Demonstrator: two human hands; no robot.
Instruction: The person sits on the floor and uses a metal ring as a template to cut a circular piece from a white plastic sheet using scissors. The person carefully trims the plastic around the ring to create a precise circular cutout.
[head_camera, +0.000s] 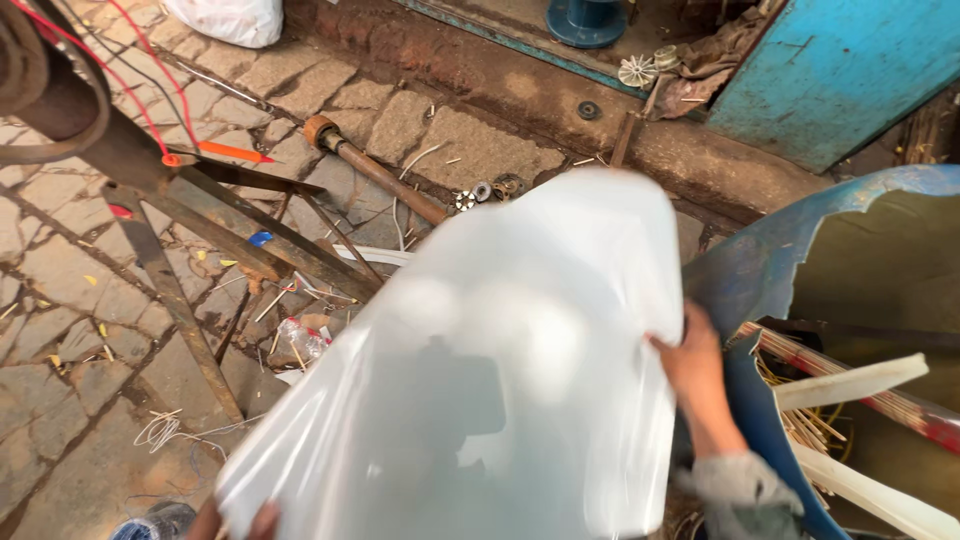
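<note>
A large translucent white plastic bag (500, 380) fills the middle of the head view, blurred by motion. My right hand (692, 365) grips its right edge, with a grey sleeve cuff at the wrist. My left hand (262, 522) shows only as fingers at the bottom edge, pinching the bag's lower left corner. A dark shape shows faintly through the plastic; what it is cannot be told.
A broken blue plastic drum (760, 270) with white strips and thin sticks inside stands at the right. A rusty metal frame (180, 200) and a rusty pipe (380, 175) lie on the stone paving at the left. A blue door (840, 70) is at the top right.
</note>
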